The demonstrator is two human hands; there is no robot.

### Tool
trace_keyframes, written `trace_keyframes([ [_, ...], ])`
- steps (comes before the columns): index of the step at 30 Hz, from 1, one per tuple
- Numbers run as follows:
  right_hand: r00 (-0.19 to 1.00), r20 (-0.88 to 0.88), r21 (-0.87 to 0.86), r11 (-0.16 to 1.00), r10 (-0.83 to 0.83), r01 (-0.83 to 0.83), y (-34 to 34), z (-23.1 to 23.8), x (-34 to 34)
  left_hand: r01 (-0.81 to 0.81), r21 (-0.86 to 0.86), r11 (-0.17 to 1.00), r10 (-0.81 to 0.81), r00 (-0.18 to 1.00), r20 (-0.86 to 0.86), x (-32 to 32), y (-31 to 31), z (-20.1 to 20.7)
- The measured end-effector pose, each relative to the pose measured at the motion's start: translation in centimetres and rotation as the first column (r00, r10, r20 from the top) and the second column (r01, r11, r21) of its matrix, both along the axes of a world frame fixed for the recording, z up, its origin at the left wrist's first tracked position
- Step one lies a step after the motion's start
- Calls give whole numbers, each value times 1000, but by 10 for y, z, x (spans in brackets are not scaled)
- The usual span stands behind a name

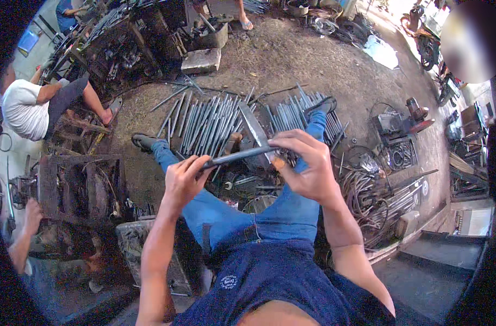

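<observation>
A dark, slim metal rod (239,156) spans the space between my two hands, its right end slightly higher. My left hand (185,182) pinches its left end with bent fingers. My right hand (310,165) grips the other end between fingers and thumb. Below the rod a long, flat grey metal blade (251,122) slants away from me; whether the two touch I cannot tell. An orange-brown piece (279,162) shows beside my right thumb, partly hidden. On the ground beyond lie a left bundle of grey metal rods (207,122) and a right bundle of similar rods (291,117).
A co-worker in a white shirt (28,108) sits at the left; another person's arm (28,225) shows lower down. A dark metal frame (82,187) stands at my left. Coiled hose (362,198) and a machine (394,127) lie right. A stone block (201,61) sits ahead.
</observation>
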State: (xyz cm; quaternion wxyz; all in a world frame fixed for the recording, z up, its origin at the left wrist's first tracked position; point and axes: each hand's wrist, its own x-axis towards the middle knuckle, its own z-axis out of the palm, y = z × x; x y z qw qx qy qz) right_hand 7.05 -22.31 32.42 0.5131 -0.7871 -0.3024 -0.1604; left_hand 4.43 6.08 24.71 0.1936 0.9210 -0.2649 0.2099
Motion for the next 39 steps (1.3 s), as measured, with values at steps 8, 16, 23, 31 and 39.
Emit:
trace_keyframes([
  [8,662,-726,250,968,186,3,21,-67,5,-232,-304,924,227,972,-54,-34,11,-17],
  [16,668,-465,721,686,581,-96,62,-65,21,-375,-502,779,211,912,-353,-59,-8,-19],
  [23,599,-417,787,602,683,-139,73,-55,21,-505,-699,506,-42,795,-605,-71,-19,-21],
  [31,632,-427,732,657,647,-179,68,-36,26,-457,-624,634,186,873,-451,-72,-37,-7],
  [39,719,-324,679,680,615,-275,77,-32,32,-415,-658,628,150,894,-422,-71,-42,2],
])
